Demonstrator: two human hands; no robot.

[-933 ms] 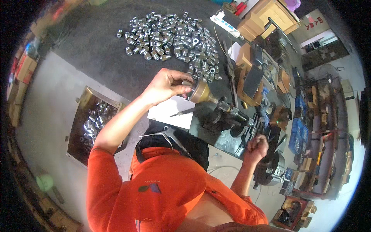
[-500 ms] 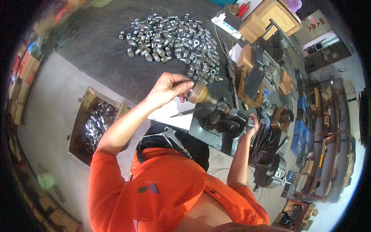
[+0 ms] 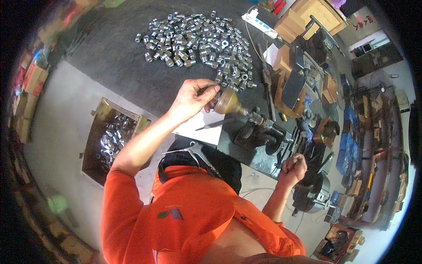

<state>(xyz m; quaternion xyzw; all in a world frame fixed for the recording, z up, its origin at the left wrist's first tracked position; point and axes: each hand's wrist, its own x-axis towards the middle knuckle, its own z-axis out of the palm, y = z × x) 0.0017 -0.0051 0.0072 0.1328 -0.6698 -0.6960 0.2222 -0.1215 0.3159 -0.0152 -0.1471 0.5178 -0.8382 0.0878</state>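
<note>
My left hand (image 3: 198, 97) is closed at the wide mouth of an amber cup-shaped piece (image 3: 230, 104), thumb and fingers pinched against its rim. Whatever lies between those fingertips is hidden. The cup narrows into a metal spindle on a dark bench fixture (image 3: 263, 132). Near the bench's front edge, my right hand (image 3: 294, 168) is curled closed, apart from the fixture's right end; I cannot see what, if anything, is inside it. A dark slim tool (image 3: 210, 126) lies on a white sheet (image 3: 206, 135) below the cup.
Many metal hex fittings (image 3: 193, 42) are heaped at the back of the dark bench (image 3: 105, 57). More fittings fill a wooden box (image 3: 94, 154) at left. A power strip (image 3: 259, 24), cardboard boxes and tools crowd the right. An air blow gun (image 3: 198, 154) is at my waist.
My right hand has come off the fixture's right end and moved down toward me. My left hand stays at the amber cup. The whole view has shifted slightly.
</note>
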